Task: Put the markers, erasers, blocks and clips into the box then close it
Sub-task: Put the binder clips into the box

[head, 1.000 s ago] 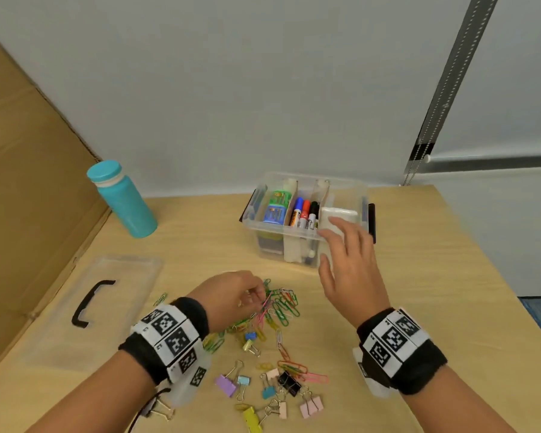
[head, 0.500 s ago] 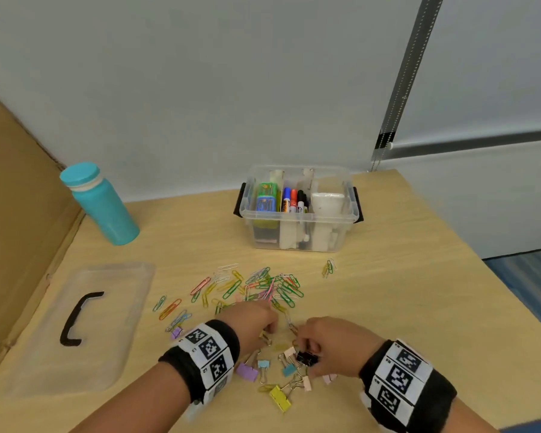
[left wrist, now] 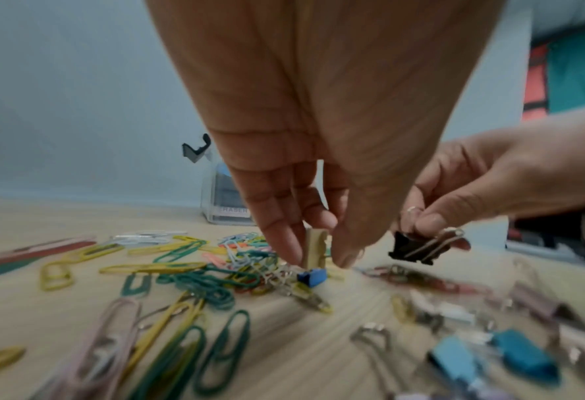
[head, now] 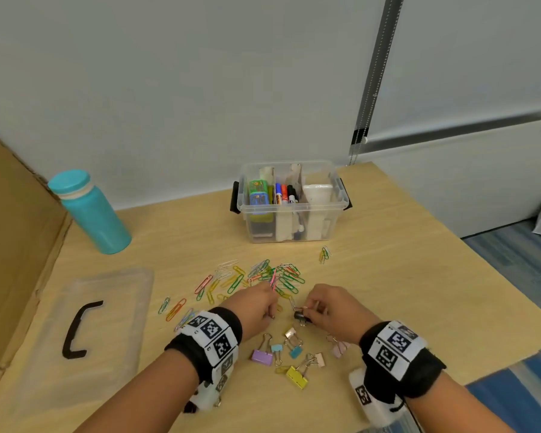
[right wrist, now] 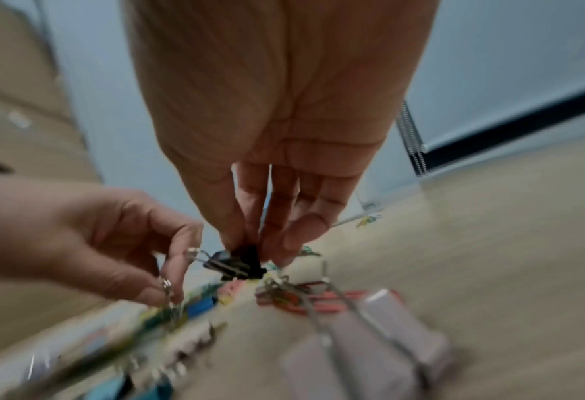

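I am looking across a pale wooden desk set against a grey wall, and working from the biggest things down. The clear box is standing open at the far middle of the desk, already holding markers, a green eraser and white blocks in its compartments. Its lid is lying flat, well apart to the left, near a teal bottle. Between the box and me, paper clips are lying scattered, with coloured binder clips nearer still.

So I judge I am in the clip-gathering step, with the closing still to come. My right hand is pinching a black binder clip, thumb against fingers, lifting it just off the desk. My left hand is curling its fingers down among the clips; its thumb and forefinger seem to be nipping a wire loop, though blur is hiding which clip that is.

Next, I am thinking both hands need to carry their catch over to the box and drop it into a free compartment, then return for the rest.
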The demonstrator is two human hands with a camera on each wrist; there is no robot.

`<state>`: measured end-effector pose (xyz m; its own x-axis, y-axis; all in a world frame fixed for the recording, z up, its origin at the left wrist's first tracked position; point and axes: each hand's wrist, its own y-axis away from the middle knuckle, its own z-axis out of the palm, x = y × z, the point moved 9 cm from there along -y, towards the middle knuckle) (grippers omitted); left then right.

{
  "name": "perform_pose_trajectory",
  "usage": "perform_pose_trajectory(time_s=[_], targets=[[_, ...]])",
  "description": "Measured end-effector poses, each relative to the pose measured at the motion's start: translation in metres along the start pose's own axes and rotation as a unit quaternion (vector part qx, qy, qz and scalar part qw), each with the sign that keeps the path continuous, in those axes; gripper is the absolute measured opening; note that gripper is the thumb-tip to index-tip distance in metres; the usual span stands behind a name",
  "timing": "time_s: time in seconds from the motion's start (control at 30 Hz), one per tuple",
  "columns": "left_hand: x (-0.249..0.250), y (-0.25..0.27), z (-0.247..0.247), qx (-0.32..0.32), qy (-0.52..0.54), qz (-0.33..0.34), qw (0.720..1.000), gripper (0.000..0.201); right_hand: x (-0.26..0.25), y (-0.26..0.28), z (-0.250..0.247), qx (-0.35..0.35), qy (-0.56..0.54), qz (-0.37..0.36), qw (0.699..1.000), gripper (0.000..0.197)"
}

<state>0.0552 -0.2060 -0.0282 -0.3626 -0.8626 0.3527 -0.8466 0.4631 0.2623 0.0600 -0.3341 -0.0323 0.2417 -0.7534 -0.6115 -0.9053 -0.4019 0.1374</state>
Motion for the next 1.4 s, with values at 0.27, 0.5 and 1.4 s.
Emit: perform_pose_trajectory(time_s=[0.27, 0.5, 1.4], targets=[[0.013, 0.026, -0.001, -0.006, 0.106, 0.022, 0.994, 0.022, 0.011, 0.009, 0.004, 0.013, -0.578, 0.132, 0.805, 0.021], [0.026, 0.03, 0.024, -0.036, 0.004, 0.074, 0.997, 0.025, 0.008, 0.013, 0.013, 0.011, -0.671, 0.169, 0.722, 0.015], [-0.012, 0.016, 0.003, 0.005, 0.016, 0.013, 1.0, 0.022, -0.014, -0.005, 0.009, -0.129, -0.083, 0.049, 0.987, 0.013]])
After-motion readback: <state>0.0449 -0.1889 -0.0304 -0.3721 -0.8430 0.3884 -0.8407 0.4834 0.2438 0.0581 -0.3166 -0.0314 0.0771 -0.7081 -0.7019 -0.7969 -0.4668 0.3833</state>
